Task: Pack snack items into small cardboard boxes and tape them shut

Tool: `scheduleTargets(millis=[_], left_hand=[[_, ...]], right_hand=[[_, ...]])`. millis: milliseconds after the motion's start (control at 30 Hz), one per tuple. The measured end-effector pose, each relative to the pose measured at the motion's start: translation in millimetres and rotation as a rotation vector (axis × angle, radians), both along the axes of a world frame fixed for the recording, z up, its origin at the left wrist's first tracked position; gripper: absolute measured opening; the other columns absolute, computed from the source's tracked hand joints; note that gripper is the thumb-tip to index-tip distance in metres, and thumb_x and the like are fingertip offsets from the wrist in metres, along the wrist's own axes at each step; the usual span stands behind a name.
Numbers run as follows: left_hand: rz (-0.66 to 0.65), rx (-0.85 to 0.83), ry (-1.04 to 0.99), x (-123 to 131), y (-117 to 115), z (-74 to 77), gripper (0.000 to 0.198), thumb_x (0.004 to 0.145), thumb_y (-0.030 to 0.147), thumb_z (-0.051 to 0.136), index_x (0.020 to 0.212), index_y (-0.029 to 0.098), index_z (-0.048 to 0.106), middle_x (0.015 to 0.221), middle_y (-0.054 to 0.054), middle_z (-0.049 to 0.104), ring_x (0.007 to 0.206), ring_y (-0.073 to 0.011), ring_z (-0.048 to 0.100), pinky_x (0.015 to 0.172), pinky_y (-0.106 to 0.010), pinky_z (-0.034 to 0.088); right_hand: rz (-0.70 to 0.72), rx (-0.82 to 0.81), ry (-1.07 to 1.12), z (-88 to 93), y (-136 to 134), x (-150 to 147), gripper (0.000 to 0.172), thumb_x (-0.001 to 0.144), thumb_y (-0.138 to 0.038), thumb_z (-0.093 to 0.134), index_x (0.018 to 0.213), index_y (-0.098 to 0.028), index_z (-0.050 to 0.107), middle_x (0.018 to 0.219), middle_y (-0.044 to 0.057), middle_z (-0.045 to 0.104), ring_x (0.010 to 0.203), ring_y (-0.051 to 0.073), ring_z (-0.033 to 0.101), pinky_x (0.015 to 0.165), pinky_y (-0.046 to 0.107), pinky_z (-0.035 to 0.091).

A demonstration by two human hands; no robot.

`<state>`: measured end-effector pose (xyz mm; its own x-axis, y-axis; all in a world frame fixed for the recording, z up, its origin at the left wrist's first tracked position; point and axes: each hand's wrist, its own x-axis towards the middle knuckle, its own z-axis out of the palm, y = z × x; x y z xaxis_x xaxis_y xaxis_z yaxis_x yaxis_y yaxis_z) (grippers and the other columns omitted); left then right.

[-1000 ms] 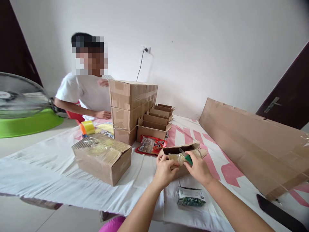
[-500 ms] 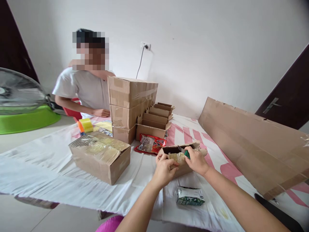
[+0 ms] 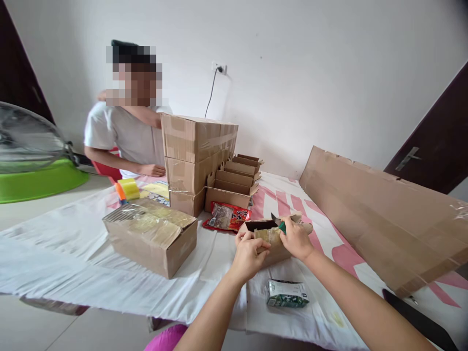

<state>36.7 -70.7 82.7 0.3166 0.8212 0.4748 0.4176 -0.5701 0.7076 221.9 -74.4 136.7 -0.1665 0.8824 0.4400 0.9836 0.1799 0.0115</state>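
A small cardboard box [image 3: 277, 256] stands on the table with its top open and a flap taped with yellowish clear tape. My left hand [image 3: 250, 254] is closed on the box's near left edge, fingers curled over the flap. In my right hand [image 3: 299, 240] is a knife [image 3: 282, 227] with a green handle; its dark blade points up and left over the opening. What lies inside the box is hidden. Nearer to me, a small dark green and white carton [image 3: 287, 293] lies on the cloth. Just behind the box rests a red food packet [image 3: 227, 217].
A taped cardboard box [image 3: 146, 239] sits to the left. Behind it rise stacked boxes [image 3: 183, 141] beside a row of open boxes [image 3: 228, 199]. A large cardboard sheet [image 3: 376, 209] leans at right. A tape dispenser [image 3: 127, 189] is near a seated person [image 3: 124, 136].
My right hand has tilted the knife slightly, so the blade now stands more upright over the box. The left hand keeps its hold. The view has shifted a little.
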Motion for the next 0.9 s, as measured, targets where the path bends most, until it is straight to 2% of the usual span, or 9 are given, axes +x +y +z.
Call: scheduleTargets(millis=[133, 333, 600, 667, 767, 833, 900], left_hand=[[0.005, -0.004, -0.009, 0.2, 0.6, -0.6, 0.016, 0.07, 0.018, 0.069, 0.081, 0.029, 0.073, 0.075, 0.0, 0.068, 0.085, -0.0205, 0.056, 0.099, -0.047, 0.025], [0.009, 0.006, -0.009, 0.3, 1.7, -2.1, 0.016, 0.069, 0.019, 0.069, 0.081, 0.029, 0.073, 0.075, 0.0, 0.066, 0.086, -0.0207, 0.055, 0.099, -0.048, 0.025], [0.02, 0.012, -0.002, 0.8, 1.5, -2.5, 0.016, 0.07, 0.019, 0.067, 0.082, 0.028, 0.073, 0.074, 0.0, 0.065, 0.086, -0.0213, 0.055, 0.099, -0.048, 0.026], [0.016, -0.006, -0.004, -2.4, 0.6, -1.1, 0.015, 0.07, 0.019, 0.067, 0.081, 0.028, 0.073, 0.075, 0.0, 0.066, 0.086, -0.0212, 0.055, 0.099, -0.049, 0.025], [-0.009, -0.038, -0.016, -7.8, -0.2, -0.1, 0.015, 0.069, 0.018, 0.067, 0.079, 0.027, 0.073, 0.076, 0.0, 0.068, 0.089, -0.0214, 0.056, 0.101, -0.05, 0.024], [-0.022, -0.047, -0.019, -9.3, -0.1, -0.6, 0.015, 0.069, 0.018, 0.066, 0.079, 0.027, 0.072, 0.077, 0.0, 0.069, 0.091, -0.0215, 0.056, 0.103, -0.05, 0.023], [-0.025, -0.044, -0.014, -8.2, 0.6, -1.6, 0.014, 0.07, 0.019, 0.066, 0.079, 0.027, 0.072, 0.079, 0.0, 0.069, 0.093, -0.0218, 0.056, 0.104, -0.05, 0.023]], right_hand=[[-0.047, -0.002, 0.004, 3.2, 3.7, 0.1, 0.029, 0.08, -0.011, 0.048, 0.108, -0.016, 0.051, 0.1, 0.01, 0.069, 0.09, 0.022, 0.064, 0.077, 0.031, 0.044], [-0.137, 0.015, 0.01, 8.5, 8.0, 5.7, 0.026, 0.082, -0.016, 0.047, 0.108, -0.018, 0.051, 0.09, 0.01, 0.069, 0.084, 0.023, 0.065, 0.072, 0.032, 0.042], [-0.193, 0.014, 0.01, 5.1, 15.3, 8.1, 0.028, 0.08, -0.018, 0.051, 0.108, -0.021, 0.054, 0.095, 0.009, 0.068, 0.086, 0.022, 0.063, 0.072, 0.029, 0.043], [-0.239, 0.026, 0.027, 11.4, 19.7, 22.5, 0.029, 0.08, -0.018, 0.052, 0.109, -0.021, 0.054, 0.094, 0.008, 0.069, 0.083, 0.021, 0.063, 0.069, 0.028, 0.042], [-0.383, 0.084, 0.076, 32.1, 21.6, 61.7, 0.03, 0.081, -0.017, 0.047, 0.111, -0.016, 0.052, 0.086, 0.009, 0.068, 0.072, 0.02, 0.063, 0.062, 0.028, 0.04], [-0.469, 0.137, 0.098, 46.4, 14.6, 91.6, 0.032, 0.084, -0.019, 0.043, 0.114, -0.014, 0.05, 0.085, 0.011, 0.068, 0.07, 0.021, 0.062, 0.061, 0.029, 0.04], [-0.512, 0.185, 0.105, 53.1, -1.9, 116.7, 0.034, 0.086, -0.023, 0.041, 0.117, -0.013, 0.048, 0.091, 0.014, 0.067, 0.074, 0.023, 0.063, 0.063, 0.031, 0.042]])
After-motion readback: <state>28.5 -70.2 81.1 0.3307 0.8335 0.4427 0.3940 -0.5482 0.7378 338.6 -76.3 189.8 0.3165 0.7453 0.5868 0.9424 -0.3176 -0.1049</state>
